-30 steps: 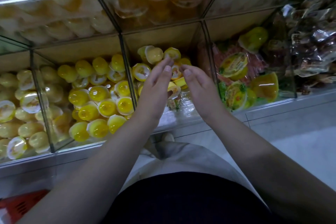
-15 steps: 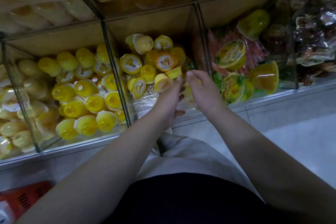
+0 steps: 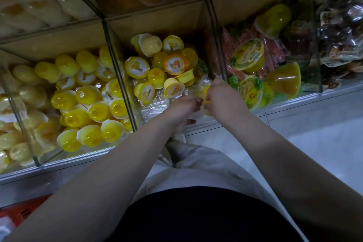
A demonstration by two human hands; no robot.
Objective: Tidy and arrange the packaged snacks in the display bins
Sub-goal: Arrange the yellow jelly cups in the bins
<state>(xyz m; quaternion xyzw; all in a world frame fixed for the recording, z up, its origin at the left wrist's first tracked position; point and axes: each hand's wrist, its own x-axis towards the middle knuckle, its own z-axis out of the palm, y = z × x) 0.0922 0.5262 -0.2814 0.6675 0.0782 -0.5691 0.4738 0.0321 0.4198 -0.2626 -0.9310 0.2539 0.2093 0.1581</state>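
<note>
Both hands are at the front of the middle glass bin (image 3: pixel 213 31), which holds several small yellow jelly cups (image 3: pixel 157 77) on crinkled clear plastic (image 3: pixel 155 105). My left hand (image 3: pixel 181 111) has its fingers curled down at the bin's front edge, on the clear plastic wrap. My right hand (image 3: pixel 222 97) is curled round a small yellow jelly cup (image 3: pixel 205 92), mostly hidden by the fingers. An orange-lidded cup (image 3: pixel 175 64) sits in the pile behind.
The left bin (image 3: pixel 117 76) is full of yellow jelly cups (image 3: pixel 88 96). The right bin (image 3: pixel 316 49) holds larger jelly tubs (image 3: pixel 248 57) and red packets. Dark wrapped snacks (image 3: pixel 341 25) lie far right. An upper row of bins overhangs. Pale floor (image 3: pixel 314 139) lies right; a red crate (image 3: pixel 17 214) lower left.
Both hands dropped from the middle of the cup pile to the bin's front edge and went from flat fingers to curled grips. The view tilted and shifted slightly.
</note>
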